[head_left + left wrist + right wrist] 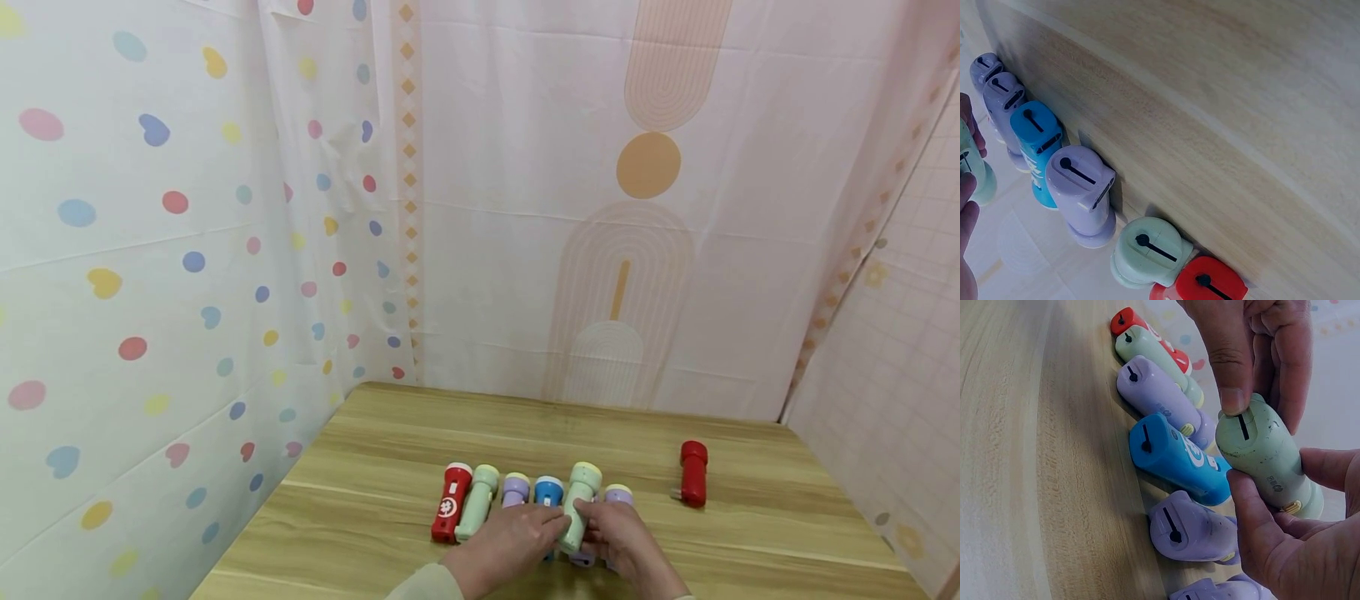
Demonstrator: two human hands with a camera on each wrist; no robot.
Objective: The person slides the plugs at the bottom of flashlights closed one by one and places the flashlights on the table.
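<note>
Both hands hold a pale green flashlight (582,500) over the row, tilted, its yellow-rimmed head pointing away. My right hand (626,533) grips its body, with thumb and fingers on opposite sides in the right wrist view. My left hand (517,533) is at its tail end; the thumb (1234,381) presses beside the black slot there, other fingers curled behind. Below lie a blue flashlight (1169,459) and purple flashlights, including one purple flashlight (1163,394) left of the blue. In the head view the hands partly cover them.
At the row's left end lie a red flashlight (450,504) and another green flashlight (480,500). Apart on the right is a red flashlight (694,475) with a small piece sticking out sideways. Patterned curtains (487,250) hang around the wooden table (360,467).
</note>
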